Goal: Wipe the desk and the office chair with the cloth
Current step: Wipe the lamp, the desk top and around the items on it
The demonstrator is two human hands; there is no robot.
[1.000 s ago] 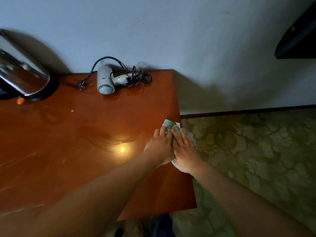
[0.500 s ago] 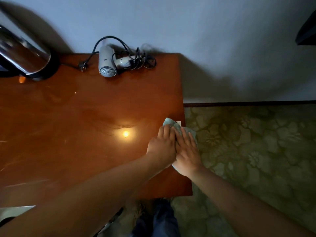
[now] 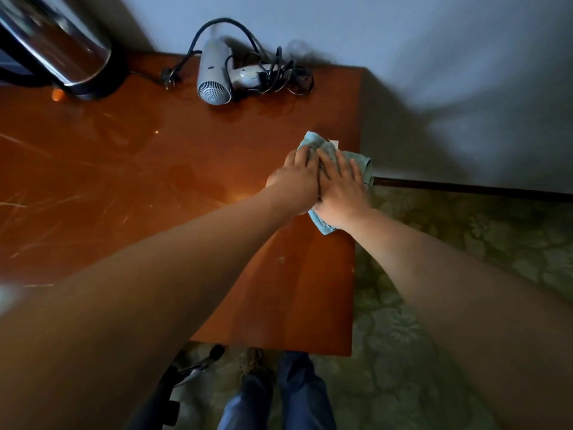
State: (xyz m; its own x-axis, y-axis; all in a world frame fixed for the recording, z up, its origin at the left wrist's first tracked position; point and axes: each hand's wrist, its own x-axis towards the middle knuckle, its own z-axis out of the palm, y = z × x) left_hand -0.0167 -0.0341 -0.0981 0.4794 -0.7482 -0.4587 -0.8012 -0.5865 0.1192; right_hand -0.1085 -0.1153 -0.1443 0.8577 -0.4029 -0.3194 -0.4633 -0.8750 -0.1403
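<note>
Hands side by side — left hand (image 3: 294,184), right hand (image 3: 339,187) — I see fingers flat, pressing the cloth (image 3: 322,144) at the desk's (image 3: 155,181) three-o'clock edge; unwiped wood lies toward nine.

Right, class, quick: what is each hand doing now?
Left hand: open, flat, pressing the cloth onto the desk.
Right hand: open, flat on the cloth.

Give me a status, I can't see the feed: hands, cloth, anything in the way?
Left hand and right hand flat on cloth, desk's right edge. Hair dryer with cord ahead, kettle far left. Chair untouched.
</note>
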